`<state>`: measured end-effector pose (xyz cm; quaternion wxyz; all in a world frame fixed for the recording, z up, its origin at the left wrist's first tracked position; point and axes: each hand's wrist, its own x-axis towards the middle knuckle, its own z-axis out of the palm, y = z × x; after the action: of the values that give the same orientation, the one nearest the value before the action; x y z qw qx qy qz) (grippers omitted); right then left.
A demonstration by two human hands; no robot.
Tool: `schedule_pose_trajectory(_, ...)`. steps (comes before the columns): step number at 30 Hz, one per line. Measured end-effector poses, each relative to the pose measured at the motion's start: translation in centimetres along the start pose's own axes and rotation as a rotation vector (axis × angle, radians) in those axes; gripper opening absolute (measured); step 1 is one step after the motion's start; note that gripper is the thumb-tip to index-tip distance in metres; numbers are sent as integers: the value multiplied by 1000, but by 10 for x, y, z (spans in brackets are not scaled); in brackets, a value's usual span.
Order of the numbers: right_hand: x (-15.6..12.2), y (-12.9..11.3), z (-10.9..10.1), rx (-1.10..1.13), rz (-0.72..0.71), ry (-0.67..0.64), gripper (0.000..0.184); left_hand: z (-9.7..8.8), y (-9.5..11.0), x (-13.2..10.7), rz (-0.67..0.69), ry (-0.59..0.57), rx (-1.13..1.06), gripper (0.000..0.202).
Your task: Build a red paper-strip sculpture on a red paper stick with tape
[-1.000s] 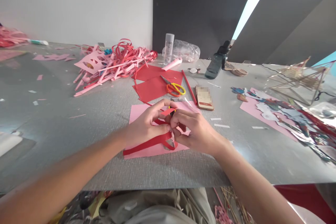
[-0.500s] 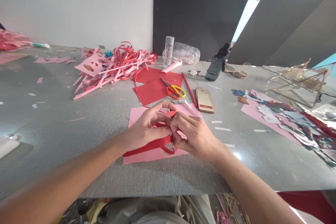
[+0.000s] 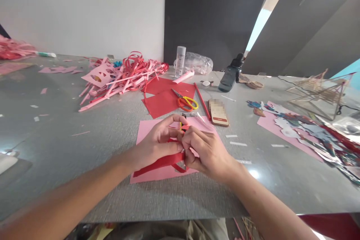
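Note:
Red paper, cut with a narrow loop at its lower right, is pinched between both hands over a pink sheet. My left hand closes thumb and fingers on the paper from the left. Bent fingers of my right hand meet the left fingertips and grip the paper's right side. Just beyond the fingertips shows a small black and yellow object, mostly hidden. Scissors with orange and yellow handles lie on red sheets farther back.
Right of the scissors are a red paper stick and a phone. Pink and red paper strips pile at back left. A clear bottle and a dark bottle stand behind. Patterned cutouts lie at right.
The camera view has tilted slightly upward, so the table things sit a little lower in the picture. Both hands keep nearly the same pinch on the red paper.

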<state>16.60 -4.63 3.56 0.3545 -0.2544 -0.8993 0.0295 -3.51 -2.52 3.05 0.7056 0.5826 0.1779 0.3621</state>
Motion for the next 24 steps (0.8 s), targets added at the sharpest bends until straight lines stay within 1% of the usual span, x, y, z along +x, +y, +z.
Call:
schedule_pose_trajectory(6, 0, 1, 0, 4, -4, -5, 19, 2, 3, 0, -11, 13, -19, 40)
schedule_pose_trajectory(10, 0, 0, -1, 5, 0, -7, 21, 2, 1, 0, -2, 20, -15, 40)
schedule_pose_trajectory(15, 2, -1, -3, 36, -13, -8, 22, 0, -1, 0, -20, 24, -19, 42)
schedule_pose_trajectory(20, 1, -1, -3, 120, 8, -11, 23, -3, 1, -1, -3, 34, -11, 42)
schedule_pose_trajectory(24, -1, -1, -1, 202, 38, -2, 25, -6, 5, -2, -39, 5, 12, 44)
